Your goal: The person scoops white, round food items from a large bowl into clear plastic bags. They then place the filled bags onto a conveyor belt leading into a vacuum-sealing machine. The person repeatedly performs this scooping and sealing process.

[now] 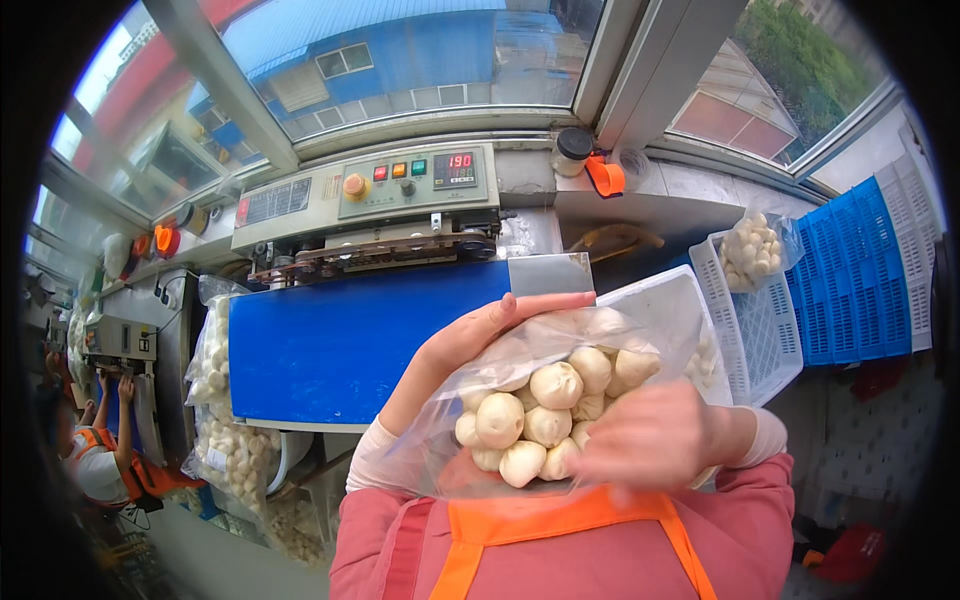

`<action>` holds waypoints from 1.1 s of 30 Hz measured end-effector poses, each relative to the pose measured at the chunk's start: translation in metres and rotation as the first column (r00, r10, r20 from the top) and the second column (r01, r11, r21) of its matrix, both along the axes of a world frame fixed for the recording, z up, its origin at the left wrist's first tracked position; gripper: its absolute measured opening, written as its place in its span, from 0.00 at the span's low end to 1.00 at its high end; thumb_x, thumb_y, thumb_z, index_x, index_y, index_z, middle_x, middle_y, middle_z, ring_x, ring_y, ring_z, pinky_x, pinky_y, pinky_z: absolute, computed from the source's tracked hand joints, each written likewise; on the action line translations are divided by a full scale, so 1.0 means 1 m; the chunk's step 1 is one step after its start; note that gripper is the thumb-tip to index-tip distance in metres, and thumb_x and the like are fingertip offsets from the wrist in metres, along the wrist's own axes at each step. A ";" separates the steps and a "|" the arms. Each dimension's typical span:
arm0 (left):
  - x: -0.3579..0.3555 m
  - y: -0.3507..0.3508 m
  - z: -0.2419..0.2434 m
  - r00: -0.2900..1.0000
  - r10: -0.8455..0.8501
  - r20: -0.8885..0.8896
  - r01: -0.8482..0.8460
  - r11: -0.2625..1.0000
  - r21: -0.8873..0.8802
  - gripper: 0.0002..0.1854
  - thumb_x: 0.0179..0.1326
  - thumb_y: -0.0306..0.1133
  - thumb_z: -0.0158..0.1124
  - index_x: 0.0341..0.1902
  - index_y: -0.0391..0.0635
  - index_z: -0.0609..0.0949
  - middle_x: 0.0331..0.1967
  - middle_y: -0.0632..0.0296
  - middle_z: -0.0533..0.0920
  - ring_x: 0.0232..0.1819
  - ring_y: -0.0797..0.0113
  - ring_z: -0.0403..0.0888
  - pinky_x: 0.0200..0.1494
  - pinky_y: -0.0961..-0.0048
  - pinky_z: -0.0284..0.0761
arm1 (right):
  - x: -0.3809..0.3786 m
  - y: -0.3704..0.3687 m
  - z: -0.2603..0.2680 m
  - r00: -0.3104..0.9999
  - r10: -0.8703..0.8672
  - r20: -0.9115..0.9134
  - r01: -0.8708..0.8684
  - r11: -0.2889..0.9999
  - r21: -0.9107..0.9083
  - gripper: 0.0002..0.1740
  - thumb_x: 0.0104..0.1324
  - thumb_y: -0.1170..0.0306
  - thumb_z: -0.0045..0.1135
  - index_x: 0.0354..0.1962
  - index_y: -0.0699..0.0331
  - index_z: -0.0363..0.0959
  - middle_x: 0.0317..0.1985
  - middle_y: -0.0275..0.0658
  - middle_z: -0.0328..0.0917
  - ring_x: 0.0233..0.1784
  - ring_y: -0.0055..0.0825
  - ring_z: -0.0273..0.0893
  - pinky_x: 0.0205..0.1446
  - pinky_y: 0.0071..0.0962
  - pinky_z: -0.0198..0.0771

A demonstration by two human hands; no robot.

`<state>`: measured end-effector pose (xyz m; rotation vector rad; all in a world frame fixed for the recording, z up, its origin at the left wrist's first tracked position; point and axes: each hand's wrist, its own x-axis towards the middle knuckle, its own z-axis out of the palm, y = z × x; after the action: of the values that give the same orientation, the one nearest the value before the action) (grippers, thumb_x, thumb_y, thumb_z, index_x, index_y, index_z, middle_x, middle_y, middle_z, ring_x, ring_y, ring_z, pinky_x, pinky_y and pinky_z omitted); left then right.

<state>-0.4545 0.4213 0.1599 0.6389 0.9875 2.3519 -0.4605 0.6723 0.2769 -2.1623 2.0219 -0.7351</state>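
A clear plastic bag full of pale round buns [551, 386], some with pleated tops, is in front of my chest. My left hand [499, 319] lies along the bag's far side, fingers straight and together, holding it there. The bag's film drapes over my left forearm. At the near right side, my right hand [649, 439] is blurred and overlaps the bag. Its fingers look curled, but whether they grip the film cannot be made out. What supports the bag from below is hidden.
Beyond the bag stands a band sealer [367, 195] with a blue conveyor belt [360, 337]. To the right are a white box [660, 289], a white crate [772, 330] with a bag of buns [750, 251], and stacked blue crates [855, 270]. Filled bags [232, 450] hang left; a co-worker [112, 457] is farther left.
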 end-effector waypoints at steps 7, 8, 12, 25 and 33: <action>-0.013 0.004 -0.020 0.995 0.095 -0.041 -0.095 0.995 0.006 0.57 0.60 0.77 0.39 0.79 0.44 0.46 0.78 0.49 0.50 0.79 0.53 0.47 0.77 0.57 0.43 | -0.029 -0.069 -0.025 0.944 -0.223 -0.245 0.294 0.904 0.311 0.16 0.61 0.62 0.59 0.42 0.64 0.78 0.40 0.43 0.79 0.47 0.38 0.76 0.50 0.37 0.70; -0.013 0.004 -0.022 0.996 0.094 -0.012 -0.094 0.996 0.009 0.58 0.58 0.78 0.42 0.79 0.44 0.47 0.78 0.48 0.51 0.79 0.52 0.48 0.77 0.56 0.44 | -0.029 -0.077 -0.023 0.947 -0.206 -0.247 0.275 0.917 0.290 0.17 0.57 0.58 0.63 0.34 0.64 0.80 0.40 0.44 0.78 0.46 0.39 0.75 0.49 0.36 0.69; -0.020 -0.001 -0.029 0.991 0.132 0.033 -0.134 0.988 0.075 0.55 0.61 0.75 0.42 0.77 0.40 0.52 0.76 0.41 0.55 0.77 0.49 0.53 0.76 0.55 0.49 | -0.039 -0.084 -0.022 0.955 -0.143 -0.261 0.234 0.905 0.357 0.21 0.56 0.56 0.65 0.34 0.68 0.78 0.35 0.40 0.77 0.45 0.36 0.74 0.45 0.35 0.71; -0.025 0.012 -0.047 0.873 -0.103 -0.477 -0.053 0.952 -0.303 0.43 0.73 0.64 0.29 0.75 0.37 0.58 0.77 0.53 0.56 0.79 0.59 0.49 0.78 0.64 0.42 | -0.014 -0.050 0.014 0.991 0.068 0.112 -0.103 0.932 0.347 0.15 0.58 0.62 0.62 0.29 0.66 0.73 0.40 0.45 0.78 0.45 0.44 0.78 0.42 0.39 0.73; -0.014 0.007 -0.033 0.965 -0.199 -0.169 0.162 0.964 -0.210 0.44 0.72 0.65 0.32 0.77 0.38 0.56 0.76 0.50 0.57 0.77 0.59 0.53 0.76 0.64 0.48 | -0.019 -0.056 0.002 0.984 -0.128 0.127 0.002 0.712 0.702 0.16 0.66 0.60 0.54 0.35 0.67 0.75 0.39 0.48 0.77 0.41 0.45 0.78 0.46 0.41 0.75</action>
<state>-0.4687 0.4286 0.1273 0.8478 1.1720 2.0335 -0.4797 0.6166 0.2789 -1.5285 1.8653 -0.0828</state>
